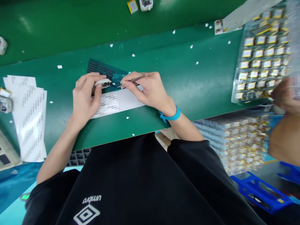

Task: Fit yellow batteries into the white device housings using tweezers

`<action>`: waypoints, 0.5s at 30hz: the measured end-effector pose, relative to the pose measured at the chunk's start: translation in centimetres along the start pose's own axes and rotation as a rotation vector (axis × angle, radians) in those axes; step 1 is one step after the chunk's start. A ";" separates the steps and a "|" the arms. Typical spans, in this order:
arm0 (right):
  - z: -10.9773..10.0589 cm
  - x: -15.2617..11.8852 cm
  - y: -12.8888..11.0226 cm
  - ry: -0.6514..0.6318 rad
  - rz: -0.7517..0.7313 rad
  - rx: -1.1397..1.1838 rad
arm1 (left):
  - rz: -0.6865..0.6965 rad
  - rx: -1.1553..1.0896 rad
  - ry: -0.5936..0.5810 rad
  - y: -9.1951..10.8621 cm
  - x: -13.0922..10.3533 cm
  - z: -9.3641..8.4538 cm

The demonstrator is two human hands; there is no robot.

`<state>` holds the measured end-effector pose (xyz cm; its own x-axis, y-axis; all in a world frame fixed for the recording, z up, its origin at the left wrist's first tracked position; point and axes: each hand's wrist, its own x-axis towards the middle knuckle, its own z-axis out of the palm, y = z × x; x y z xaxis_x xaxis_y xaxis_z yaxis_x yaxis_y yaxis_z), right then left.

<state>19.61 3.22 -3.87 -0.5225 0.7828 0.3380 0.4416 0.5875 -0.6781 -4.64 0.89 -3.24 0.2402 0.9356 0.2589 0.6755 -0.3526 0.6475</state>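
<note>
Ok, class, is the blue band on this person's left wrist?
No, the blue band is around the wrist of the right hand, the one holding the thin tool.

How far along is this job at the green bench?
Partway, it seems. Done: a stretch of the dark sheet without black strips suggests some were used. In hand: the left hand holds a small white casing, insides exposed; the right hand holds a thin metal tool. Left, probably: the strips on the sheet and the open casing.
</note>
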 end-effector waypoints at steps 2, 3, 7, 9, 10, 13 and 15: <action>0.1 -0.2 0.3 -0.017 -0.014 -0.025 | -0.017 0.013 0.011 0.2 -0.2 0.3; 0.1 -0.3 0.4 -0.026 -0.018 -0.042 | -0.028 0.020 0.011 0.3 -0.3 0.4; -0.1 -0.6 1.0 -0.088 -0.031 -0.096 | -0.038 0.062 -0.028 0.1 -0.8 0.1; -0.2 -0.5 1.1 -0.114 -0.040 -0.102 | 0.051 0.041 -0.082 -0.2 -0.9 0.0; -0.3 -0.5 1.2 -0.120 -0.042 -0.100 | 0.097 0.020 -0.113 -0.3 -1.0 0.0; -0.2 -0.5 1.2 -0.120 -0.047 -0.086 | 0.147 -0.022 -0.173 -0.2 -1.0 0.4; 0.1 -0.6 1.2 -0.122 -0.040 -0.073 | 0.117 -0.025 -0.166 0.0 -1.0 0.7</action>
<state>20.39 3.45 -4.90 -0.6240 0.7300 0.2789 0.4678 0.6348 -0.6149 -4.36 -0.02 -3.99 0.4292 0.8777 0.2131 0.6190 -0.4577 0.6383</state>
